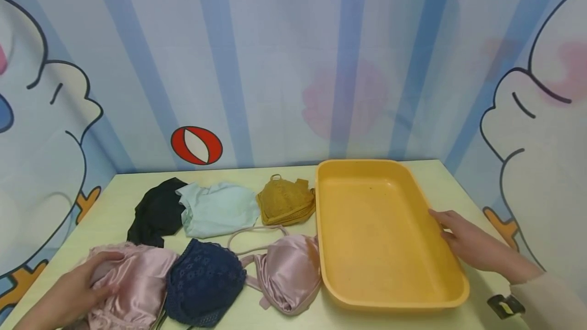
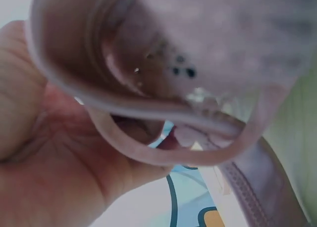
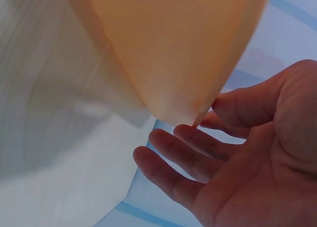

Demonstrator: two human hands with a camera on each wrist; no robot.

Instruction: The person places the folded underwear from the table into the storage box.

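At the near left, my left hand (image 1: 75,289) grips a pink satin bra (image 1: 142,279) with lace edging. The left wrist view shows a moulded pink edge and a looping strap (image 2: 198,157) beside the palm; some fingers are hidden behind the fabric. My right hand (image 1: 472,243) pinches the right rim of a yellow plastic tray (image 1: 390,303) between thumb and forefinger, the other fingers apart below it in the right wrist view. A navy lace bra (image 1: 204,281) lies beside the pink one. Right of it, a mauve satin bra (image 1: 291,274) touches the tray's left side.
Along the back lie a black folded garment (image 1: 158,213), a pale mint garment (image 1: 220,210) and a mustard bra (image 1: 286,200). All rest on a pale yellow table (image 1: 451,187). A printed blue striped curtain (image 1: 279,65) stands behind. A small black object (image 1: 506,306) shows by the right sleeve.
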